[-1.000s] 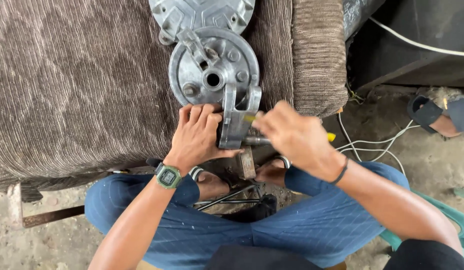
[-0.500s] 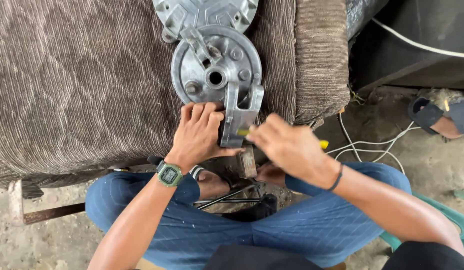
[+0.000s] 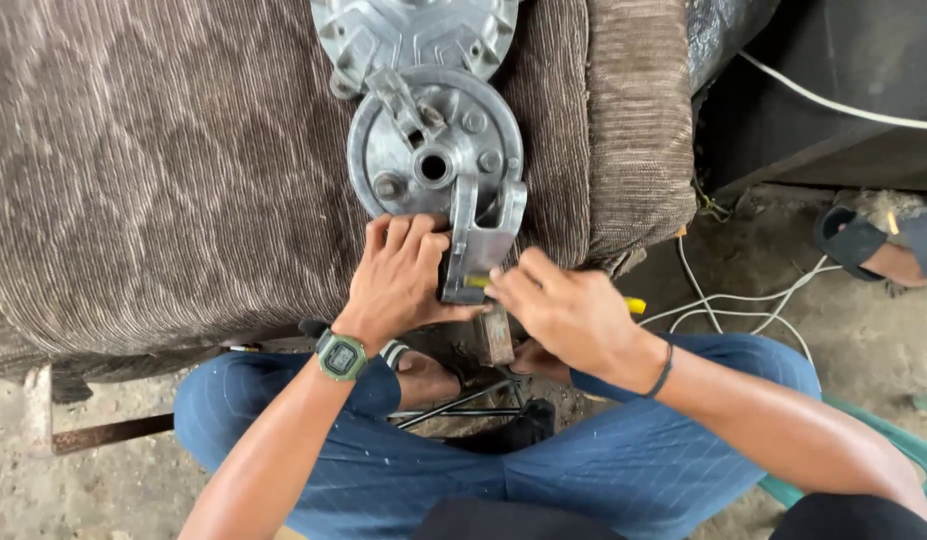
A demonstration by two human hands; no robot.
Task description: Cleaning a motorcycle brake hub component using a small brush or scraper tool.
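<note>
Right now the left hand [image 3: 401,270] lies flat with its fingers close together, pressing on the bottom edge of a round grey metal plate [image 3: 431,140] and against the side of a forked metal bracket [image 3: 480,240]. The plate rests on a brown ribbed cushion [image 3: 163,160], and the bracket hangs down from the plate at about 5 o'clock, over the front edge of the cushion. The right hand [image 3: 568,315] is at 4 o'clock from the left hand, touching the bottom of the bracket. Its fingers are curled tight around a tool with a yellow handle [image 3: 634,305]; only the yellow end pokes out at 3 o'clock, and the tip is hidden, so I cannot tell what kind of tool it is. A green watch [image 3: 341,355] sits on the left wrist, and a thin dark band [image 3: 663,372] is on the right wrist. Another grey metal cover [image 3: 413,30] lies just above the plate at 12 o'clock. White cables [image 3: 743,300] run over the dirt floor at 3 o'clock. A foot in a sandal [image 3: 863,245] shows far off at 2 o'clock.
</note>
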